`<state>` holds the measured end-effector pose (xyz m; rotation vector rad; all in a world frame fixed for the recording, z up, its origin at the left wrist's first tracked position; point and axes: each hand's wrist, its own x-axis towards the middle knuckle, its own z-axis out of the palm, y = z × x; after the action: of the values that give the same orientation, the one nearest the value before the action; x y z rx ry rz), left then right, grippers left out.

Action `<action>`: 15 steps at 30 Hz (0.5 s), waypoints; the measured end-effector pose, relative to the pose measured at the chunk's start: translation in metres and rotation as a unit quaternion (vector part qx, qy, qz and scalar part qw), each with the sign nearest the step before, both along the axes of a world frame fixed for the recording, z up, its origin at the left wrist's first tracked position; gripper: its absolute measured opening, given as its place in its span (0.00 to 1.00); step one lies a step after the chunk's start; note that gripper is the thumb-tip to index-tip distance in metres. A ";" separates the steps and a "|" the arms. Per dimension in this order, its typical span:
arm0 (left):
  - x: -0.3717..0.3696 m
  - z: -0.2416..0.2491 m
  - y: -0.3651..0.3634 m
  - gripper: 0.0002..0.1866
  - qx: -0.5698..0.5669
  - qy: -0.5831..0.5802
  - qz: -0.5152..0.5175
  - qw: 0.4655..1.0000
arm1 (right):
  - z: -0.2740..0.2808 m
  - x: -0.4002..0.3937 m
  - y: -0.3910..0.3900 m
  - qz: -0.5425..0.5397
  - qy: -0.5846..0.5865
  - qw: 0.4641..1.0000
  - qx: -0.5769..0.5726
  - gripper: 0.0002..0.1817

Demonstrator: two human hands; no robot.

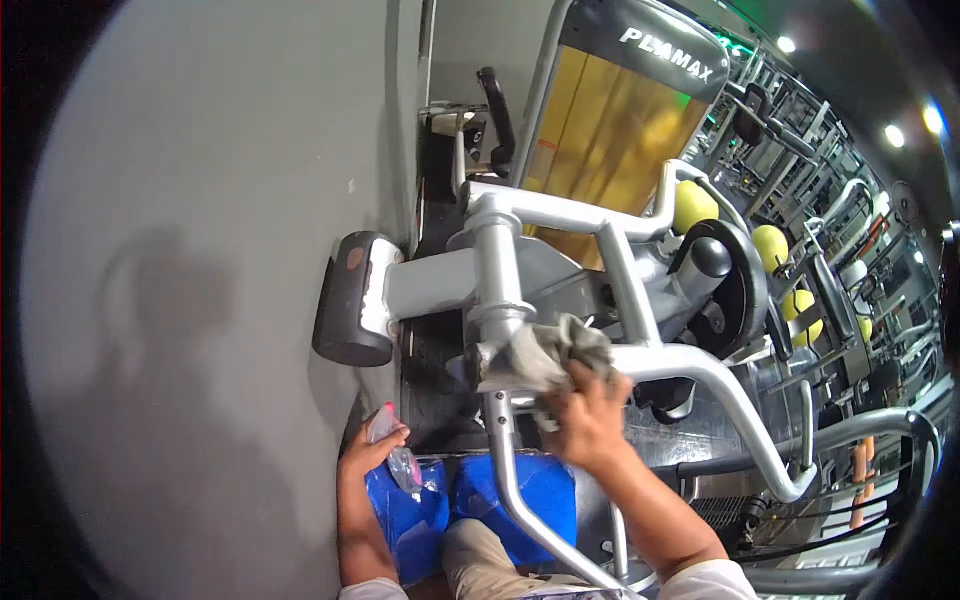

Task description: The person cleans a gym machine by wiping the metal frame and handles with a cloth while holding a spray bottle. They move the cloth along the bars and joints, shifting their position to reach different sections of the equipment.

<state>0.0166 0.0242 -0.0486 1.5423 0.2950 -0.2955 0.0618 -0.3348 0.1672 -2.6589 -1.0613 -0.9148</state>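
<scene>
My right hand is closed round a grey-white cloth, pressing it against the silver tube frame of a gym machine near a joint. Motion blurs the fingers a little. Lower left, my left hand grips a clear spray bottle with a pink-red nozzle, held beside the wall and over a blue covering. A black end cap on the machine's arm lies above my left hand, its edge worn.
A grey wall runs along the left. The machine's weight-stack cover reads PLAMAX. Blue padded pieces lie below, by my knee. A bent silver handle juts right. More gym machines and yellow-green round pads fill the right side.
</scene>
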 end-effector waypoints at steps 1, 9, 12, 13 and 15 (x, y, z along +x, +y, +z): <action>-0.002 0.000 -0.001 0.21 -0.014 0.000 0.017 1.000 | -0.014 0.002 -0.035 -0.047 0.014 0.999 0.008 0.24; -0.006 0.016 -0.008 0.19 0.000 0.009 0.064 0.998 | -0.009 0.007 -0.153 -0.263 0.004 0.947 0.183 0.21; -0.006 0.024 -0.013 0.16 0.004 -0.037 0.128 0.991 | 0.009 0.004 -0.092 -0.155 0.099 0.963 0.195 0.28; -0.005 0.031 -0.017 0.14 0.020 -0.073 0.155 0.985 | 0.026 -0.002 -0.067 -0.088 0.135 0.972 0.172 0.31; -0.014 0.054 -0.035 0.09 0.050 -0.132 0.236 0.961 | 0.036 -0.004 -0.014 0.003 0.165 0.981 0.097 0.37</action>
<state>0.0026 -0.0104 0.0052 1.5367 0.4595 0.3031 0.0578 -0.3487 0.2028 -2.5254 -0.8544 -0.5170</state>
